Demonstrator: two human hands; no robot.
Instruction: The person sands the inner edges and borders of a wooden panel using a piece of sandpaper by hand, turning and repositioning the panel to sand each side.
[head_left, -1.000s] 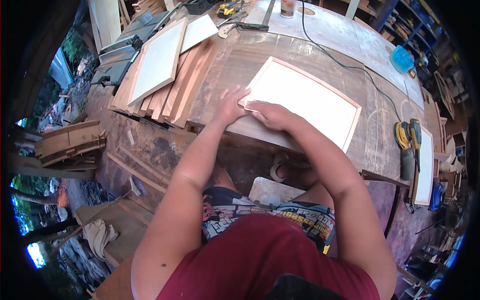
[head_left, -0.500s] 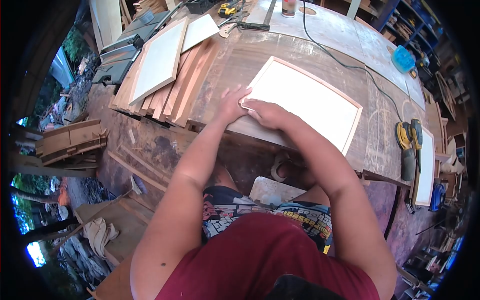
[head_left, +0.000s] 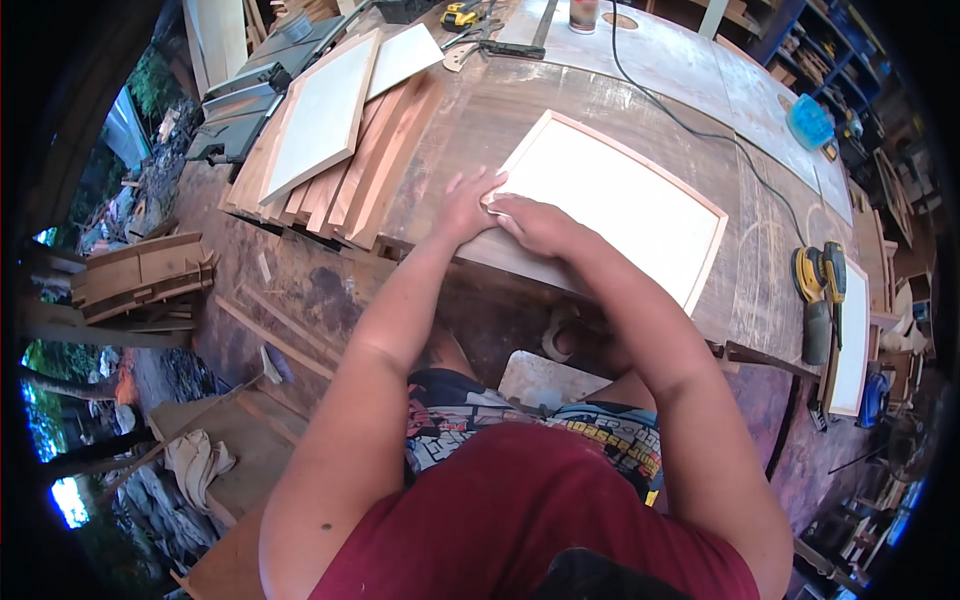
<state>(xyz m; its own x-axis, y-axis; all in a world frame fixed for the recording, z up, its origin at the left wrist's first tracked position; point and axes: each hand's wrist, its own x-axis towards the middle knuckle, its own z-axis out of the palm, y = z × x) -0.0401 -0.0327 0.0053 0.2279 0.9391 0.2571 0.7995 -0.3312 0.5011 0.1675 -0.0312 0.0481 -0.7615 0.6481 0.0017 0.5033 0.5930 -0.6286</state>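
A white panel (head_left: 615, 205) with a raised light-wood rim lies on the brown worktable, its near-left corner under both hands. My left hand (head_left: 468, 208) rests at the outer side of that corner, with its fingers around the rim. Against the same corner, my right hand (head_left: 535, 224) has its fingers bent over the near edge. The fingertips of both hands meet there, and whether a small object lies between them is hidden.
Left of the panel, a second framed panel (head_left: 322, 115) lies on stacked wood strips (head_left: 385, 160). A yellow sander (head_left: 818, 272) stands at the right edge, beside another white panel (head_left: 850, 340). A dark cable (head_left: 690, 128) crosses the table (head_left: 480, 110) behind.
Both hands stay at the same corner, with only a very slight shift in the fingers. The whole view has moved slightly.
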